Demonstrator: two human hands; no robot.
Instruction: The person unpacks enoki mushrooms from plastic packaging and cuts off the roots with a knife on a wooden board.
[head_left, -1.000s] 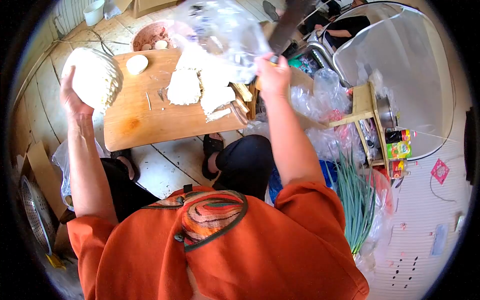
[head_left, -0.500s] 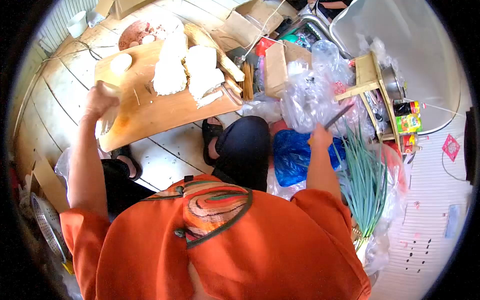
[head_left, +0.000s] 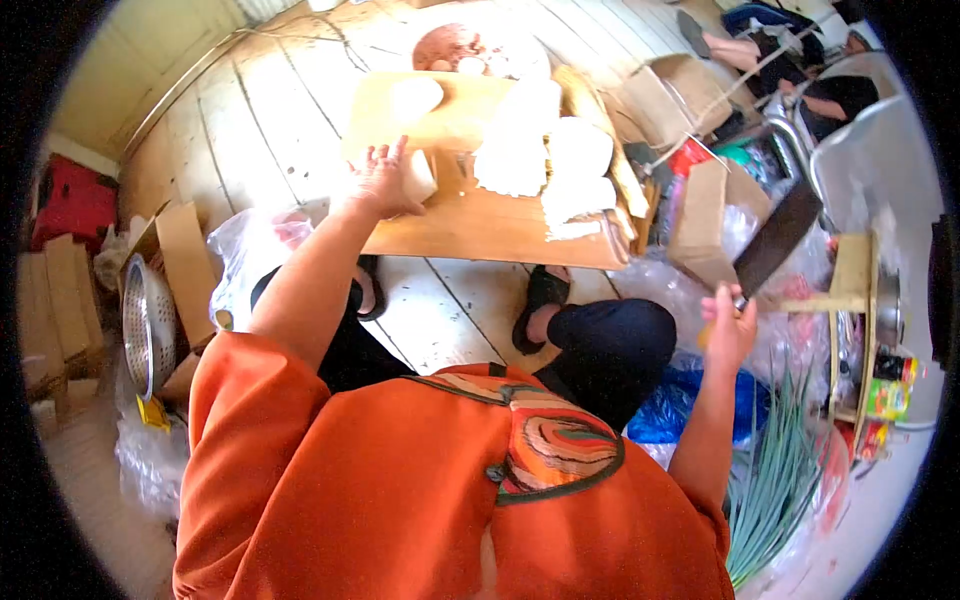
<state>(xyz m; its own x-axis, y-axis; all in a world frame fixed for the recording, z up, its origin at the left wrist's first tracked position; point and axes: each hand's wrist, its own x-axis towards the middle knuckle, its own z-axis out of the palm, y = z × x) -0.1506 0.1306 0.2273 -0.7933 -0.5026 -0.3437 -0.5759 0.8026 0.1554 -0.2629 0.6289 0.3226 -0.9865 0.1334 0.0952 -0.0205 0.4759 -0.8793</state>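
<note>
My left hand [head_left: 380,185] has its fingers spread at the left edge of the wooden board [head_left: 450,225], against a pale piece [head_left: 420,176]. Out to the right, my right hand [head_left: 730,320] grips the handle of a cleaver [head_left: 780,237], its broad dark blade tilted up and away from the board. A round white piece [head_left: 416,97] lies near the board's back left. White, finely cut heaps [head_left: 515,145] and white blocks [head_left: 580,150] rest on the board's right half.
Behind the board is a reddish basin [head_left: 448,45]. A blue bag [head_left: 690,405], green onions [head_left: 775,475] and a wooden stool [head_left: 850,270] are at the right. At the left stands a metal colander [head_left: 148,325]. Another person's legs [head_left: 735,50] show at the back right.
The view has swung left. My left hand held a large white layered piece and now rests spread at a smaller pale piece. The clear plastic bag has left the board, and the cleaver has moved right.
</note>
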